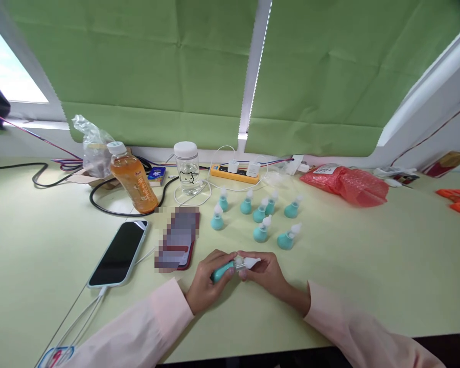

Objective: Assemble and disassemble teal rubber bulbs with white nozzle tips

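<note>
Near the front edge of the pale yellow-green table (pixel 42 266), both hands meet over a single teal squeeze bulb with a clear white nozzle (pixel 233 266). The left hand (pixel 207 283) is wrapped around the teal body, thumb on top, and the right hand (pixel 266 271) pinches the translucent nozzle end between thumb and fingertips. The piece lies nearly level, nozzle pointing to the person's right, held just above the tabletop.

Judging by the grip, the step in hand is seating or twisting the nozzle on the bulb. To do it well, the left hand should hold the soft bulb firmly but without crushing it, since a squashed neck would let the nozzle sit crooked. The right hand should keep the nozzle in line with the bulb's neck and press or turn evenly until the collar meets the teal rim all round; whether it is fully home cannot be told from this view.

Beyond the hands, eight matching teal bulbs (pixel 261 232) stand upright in a loose cluster, well apart from the one being held. To the left lie a dark smartphone (pixel 118 253) on a cable and a blurred red-edged item (pixel 176 237). Farther back stand an orange drink bottle (pixel 134 179), a clear jar (pixel 186 168), a yellow power strip (pixel 233 173) and a red plastic bag (pixel 345 184).
</note>
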`<state>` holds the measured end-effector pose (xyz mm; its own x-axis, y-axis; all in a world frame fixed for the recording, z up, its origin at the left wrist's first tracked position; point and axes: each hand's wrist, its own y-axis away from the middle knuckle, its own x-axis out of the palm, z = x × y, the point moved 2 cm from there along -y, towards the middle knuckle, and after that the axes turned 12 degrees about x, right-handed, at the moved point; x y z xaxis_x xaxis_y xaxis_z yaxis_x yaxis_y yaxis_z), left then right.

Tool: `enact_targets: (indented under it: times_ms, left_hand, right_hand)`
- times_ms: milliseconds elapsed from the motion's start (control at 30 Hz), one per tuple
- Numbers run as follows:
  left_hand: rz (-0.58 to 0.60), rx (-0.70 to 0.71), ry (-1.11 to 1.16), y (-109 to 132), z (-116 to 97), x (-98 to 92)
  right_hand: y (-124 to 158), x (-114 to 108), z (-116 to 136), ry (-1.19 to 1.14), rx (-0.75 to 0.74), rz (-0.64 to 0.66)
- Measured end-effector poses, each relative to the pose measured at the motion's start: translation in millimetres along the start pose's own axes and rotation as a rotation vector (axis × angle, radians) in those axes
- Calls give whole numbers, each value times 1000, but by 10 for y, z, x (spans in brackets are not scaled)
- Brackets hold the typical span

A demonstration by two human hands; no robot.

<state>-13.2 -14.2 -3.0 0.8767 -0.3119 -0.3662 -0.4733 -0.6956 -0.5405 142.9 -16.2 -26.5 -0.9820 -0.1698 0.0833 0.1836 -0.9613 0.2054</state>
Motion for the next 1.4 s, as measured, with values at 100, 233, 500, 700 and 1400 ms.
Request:
enact_targets:
  times_ms: [100, 233, 500, 700, 1400]
  left_hand:
    - [13, 76, -66, 0, -33, 40]
    - [-35, 205, -253, -173, -129, -4]
    - [0, -51, -893, -923, 52, -381]
    - [301, -167, -907, -1042, 138, -503]
    - [697, -122, -883, -1063, -184, -640]
  right_hand:
    - [31, -16, 62, 158, -152, -172]
    - [29, -52, 239, 407, -464, -393]
    - [-151, -11, 240, 658, -578, -359]
    - [-164, -7, 159, 801, -576, -355]
    - [-482, 80, 81, 900, -475, -370]
